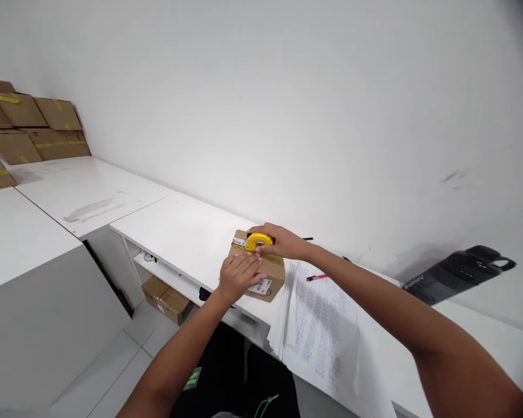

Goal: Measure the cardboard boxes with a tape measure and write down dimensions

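Note:
A small brown cardboard box with white labels sits on the white desk in front of me. My right hand grips a yellow tape measure and holds it against the top of the box, towards the back. My left hand bends over the front of the same box, its fingers on the top and its thumb low near the front label. Whether the tape's blade is pulled out under the left fingers is hidden.
Handwritten papers lie right of the box, with a red pen on them. A black bottle lies further right. Taped cartons are stacked at far left. Another carton sits below the desk. A wall rises behind.

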The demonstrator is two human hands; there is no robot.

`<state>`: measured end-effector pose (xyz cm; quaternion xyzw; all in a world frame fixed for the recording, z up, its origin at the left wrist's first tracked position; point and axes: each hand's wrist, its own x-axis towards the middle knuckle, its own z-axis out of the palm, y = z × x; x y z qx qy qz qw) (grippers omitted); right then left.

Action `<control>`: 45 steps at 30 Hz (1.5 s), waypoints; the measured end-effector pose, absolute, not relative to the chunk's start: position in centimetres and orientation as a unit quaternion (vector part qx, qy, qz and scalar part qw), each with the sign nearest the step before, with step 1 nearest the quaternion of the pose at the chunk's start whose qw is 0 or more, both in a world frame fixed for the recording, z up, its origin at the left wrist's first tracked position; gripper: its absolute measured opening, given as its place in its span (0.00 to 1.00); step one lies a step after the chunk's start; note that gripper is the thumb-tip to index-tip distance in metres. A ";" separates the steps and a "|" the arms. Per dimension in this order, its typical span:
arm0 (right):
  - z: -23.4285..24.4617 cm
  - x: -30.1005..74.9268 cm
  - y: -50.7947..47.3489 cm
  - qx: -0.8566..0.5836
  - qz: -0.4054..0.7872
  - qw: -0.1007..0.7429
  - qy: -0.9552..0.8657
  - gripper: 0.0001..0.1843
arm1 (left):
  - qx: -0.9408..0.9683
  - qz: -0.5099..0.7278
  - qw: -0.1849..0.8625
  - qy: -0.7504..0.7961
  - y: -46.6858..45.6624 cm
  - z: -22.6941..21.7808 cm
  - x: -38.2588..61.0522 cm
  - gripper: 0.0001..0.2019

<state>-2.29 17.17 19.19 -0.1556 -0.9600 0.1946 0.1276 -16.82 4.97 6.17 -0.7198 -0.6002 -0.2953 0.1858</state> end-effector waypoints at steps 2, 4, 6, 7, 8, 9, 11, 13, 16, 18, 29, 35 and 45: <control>19.1 0.1 17.3 -0.173 0.194 0.124 -0.958 0.26 | -0.718 -0.294 0.184 -0.604 4.8 6.3 -16.8 0.21; 18.8 2.2 17.4 -0.188 0.198 0.127 -0.954 0.26 | -0.717 -0.294 0.187 -0.603 4.7 6.5 -16.6 0.20; 18.6 3.7 17.4 -0.199 0.202 0.136 -0.949 0.27 | -0.715 -0.299 0.192 -0.602 4.5 7.1 -16.4 0.20; 18.5 4.1 17.4 -0.204 0.203 0.140 -0.948 0.27 | -0.712 -0.304 0.195 -0.603 4.4 7.5 -16.4 0.20; 18.4 4.5 17.4 -0.208 0.202 0.143 -0.946 0.27 | -0.707 -0.311 0.197 -0.604 4.3 8.1 -16.4 0.20; 18.3 4.7 17.3 -0.213 0.199 0.143 -0.946 0.26 | -0.700 -0.317 0.199 -0.608 4.3 8.8 -16.4 0.20; 18.3 4.8 17.2 -0.223 0.195 0.142 -0.945 0.26 | -0.686 -0.318 0.205 -0.621 4.2 10.3 -16.7 0.22; 18.4 4.7 17.1 -0.229 0.194 0.142 -0.944 0.26 | -0.680 -0.299 0.204 -0.637 4.2 11.6 -17.2 0.24; 18.6 4.7 17.1 -0.231 0.191 0.140 -0.944 0.26 | -0.677 -0.271 0.185 -0.658 4.4 12.4 -18.0 0.24; 18.9 4.8 17.2 -0.230 0.184 0.129 -0.947 0.25 | -0.670 -0.269 0.177 -0.668 4.4 12.2 -18.2 0.23; 18.2 9.4 17.9 -0.284 0.220 0.141 -0.923 0.27 | -0.664 -0.296 0.167 -0.666 5.0 11.7 -18.1 0.22; 19.1 9.2 17.1 -0.297 0.119 0.081 -0.944 0.26 | -0.667 -0.297 0.167 -0.663 5.0 11.5 -18.3 0.22; 20.2 8.5 16.3 -0.258 -0.019 -0.023 -0.966 0.26 | -0.669 -0.295 0.192 -0.655 5.3 11.2 -18.5 0.22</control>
